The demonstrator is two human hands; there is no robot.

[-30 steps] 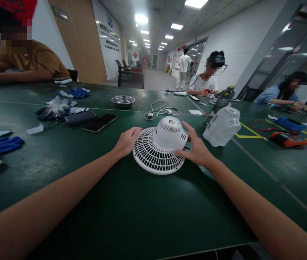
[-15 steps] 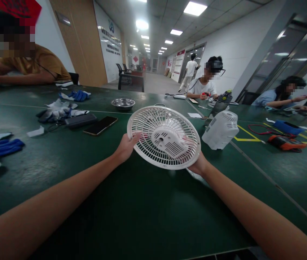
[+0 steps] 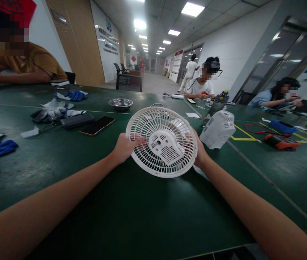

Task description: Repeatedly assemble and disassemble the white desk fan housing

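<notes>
White fan grille (image 3: pixel 162 142) gripped at both sides

The left hand (image 3: pixel 125 147) pinches the grille's left rim, its thumb on the near face. The right hand (image 3: pixel 200 151) holds the opposite rim from behind, its fingers partly hidden by the bars. Between them the grille tilts, its slotted hub (image 3: pixel 166 147) facing the near side, above the green table (image 3: pixel 148 216); whether its lower edge touches the tabletop I cannot tell.

Just right stands a white plastic casing (image 3: pixel 217 130). To the left lie a black phone (image 3: pixel 97 126) and a dark case (image 3: pixel 77 121), with crumpled gloves (image 3: pixel 53 111) beyond. Farther off sits a metal bowl (image 3: pixel 121 104). Well to the right are an orange device (image 3: pixel 281 142) and a blue pouch (image 3: pixel 283 126). At the far side sits a person in a white shirt (image 3: pixel 200 87); at the far left, another in a brown shirt (image 3: pixel 42 63).
</notes>
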